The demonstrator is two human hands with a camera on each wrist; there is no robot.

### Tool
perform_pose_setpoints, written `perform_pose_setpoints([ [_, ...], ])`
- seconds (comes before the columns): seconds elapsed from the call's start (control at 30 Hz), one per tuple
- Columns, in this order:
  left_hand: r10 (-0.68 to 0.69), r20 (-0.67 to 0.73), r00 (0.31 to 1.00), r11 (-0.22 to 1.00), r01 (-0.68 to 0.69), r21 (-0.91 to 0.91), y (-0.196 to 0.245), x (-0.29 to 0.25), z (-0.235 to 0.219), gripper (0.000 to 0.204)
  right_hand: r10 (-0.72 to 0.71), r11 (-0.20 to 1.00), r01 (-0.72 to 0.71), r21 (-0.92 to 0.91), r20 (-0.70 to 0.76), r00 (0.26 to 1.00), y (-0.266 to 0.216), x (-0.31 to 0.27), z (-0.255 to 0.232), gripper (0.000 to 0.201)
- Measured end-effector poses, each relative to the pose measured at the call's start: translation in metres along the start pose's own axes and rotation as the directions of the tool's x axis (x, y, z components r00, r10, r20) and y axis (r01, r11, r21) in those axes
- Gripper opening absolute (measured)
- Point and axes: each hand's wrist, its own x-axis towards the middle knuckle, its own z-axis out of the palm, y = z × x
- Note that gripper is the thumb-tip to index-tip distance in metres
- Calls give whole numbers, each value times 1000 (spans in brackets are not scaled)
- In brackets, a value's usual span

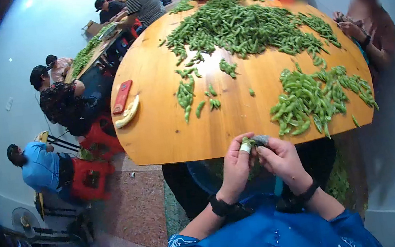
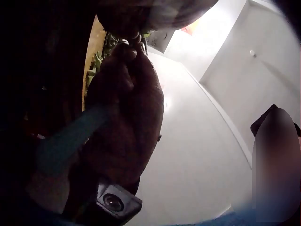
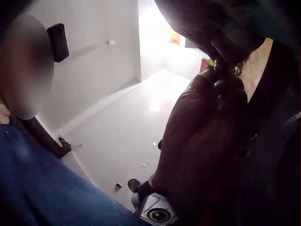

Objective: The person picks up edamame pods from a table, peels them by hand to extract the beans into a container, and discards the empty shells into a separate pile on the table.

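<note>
At the table's near edge, my left hand (image 1: 234, 169) and right hand (image 1: 285, 161) meet fingertip to fingertip. Between them they pinch a green soybean pod (image 3: 210, 62), mostly hidden by fingers. White tape wraps a digit of the left hand, and a greyish cover sits on a right-hand finger. Both wrist views are dark; the left one shows the right hand (image 2: 127, 113) with its curled fingers. Just beyond, on the table, lies a loose pile of pods (image 1: 303, 100). Below the hands, a blue basin (image 1: 203, 174) is partly hidden.
A large heap of pods (image 1: 239, 24) covers the far side of the round wooden table (image 1: 158, 128). Small clusters of pods (image 1: 185, 94) lie mid-table. At left are a red phone-like object (image 1: 122, 97) and a peeled banana (image 1: 128, 112). Other people sit around, some on red stools (image 1: 91, 178).
</note>
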Motion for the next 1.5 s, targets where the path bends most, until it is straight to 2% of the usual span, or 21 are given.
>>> perform_pose_setpoints([
  [0.1,-2,-1,1000,998,2,66,7,-2,-1,28,25,996,-19,86,-58,998,2,-5,0,18],
  [0.17,83,29,996,960,-88,266,2,-1,-10,30,-6,998,2,-57,-70,997,7,-7,-6,22],
  [0.23,148,28,989,935,-149,323,3,1,-12,26,-1,998,-4,-63,-93,996,8,-8,-6,23],
  [0.3,80,-73,994,968,-60,243,-1,0,-17,19,-250,880,176,-441,-114,961,16,-9,-13,23],
  [0.33,88,-55,995,970,-73,231,2,3,-20,15,-390,777,300,-554,-50,919,17,-6,-15,21],
  [0.37,84,-55,995,972,-69,224,4,5,-21,14,-364,783,266,-563,-68,929,16,-4,-17,21],
  [0.43,-125,-3,992,985,125,123,23,1,-19,11,-417,688,330,-646,21,909,13,-1,-20,18],
  [0.53,-219,121,968,976,217,30,32,4,-23,15,-351,732,253,-633,-31,936,-10,1,-15,16],
  [0.6,-231,167,958,972,236,-7,31,6,-20,16,-135,904,122,-410,-3,991,-15,7,-12,17],
  [0.63,-257,155,954,965,263,-21,32,5,-18,16,-129,905,111,-411,-16,991,-10,9,-13,17],
  [0.77,-211,206,956,975,221,-26,27,8,-20,17,-232,925,222,-308,5,973,7,14,-10,15],
  [0.87,-243,216,946,949,278,-149,21,7,-20,19,-187,929,175,-326,-4,982,10,10,-9,13],
  [0.93,-307,225,925,847,374,-378,16,6,-17,21,-208,917,171,-360,-64,976,12,6,-7,12],
  [1.07,-341,151,928,832,372,-412,12,3,-7,22,-343,873,286,-395,-80,936,9,4,-5,13],
  [1.13,-293,-21,956,924,277,-264,16,2,3,19,-458,795,377,-475,-63,887,8,3,-6,14],
  [1.17,-285,-14,959,926,271,-264,19,2,5,19,-468,789,384,-479,-64,882,8,3,-8,14],
  [1.23,-200,-12,980,979,200,28,24,-1,7,19,-482,734,401,-548,-5,876,11,0,-10,15],
  [1.27,-124,-20,992,961,125,248,26,-5,10,19,-385,832,337,-442,-21,923,9,-2,-13,13],
  [1.3,-87,8,996,947,80,310,25,-6,9,19,-459,789,416,-453,17,888,13,1,-17,14],
  [1.43,-16,136,991,925,-37,379,20,-9,5,17,-107,983,100,-151,-39,993,17,-3,-20,14],
  [1.5,-47,158,986,951,-4,309,17,-12,5,16,-65,990,63,-124,-17,998,17,-7,-23,14],
])
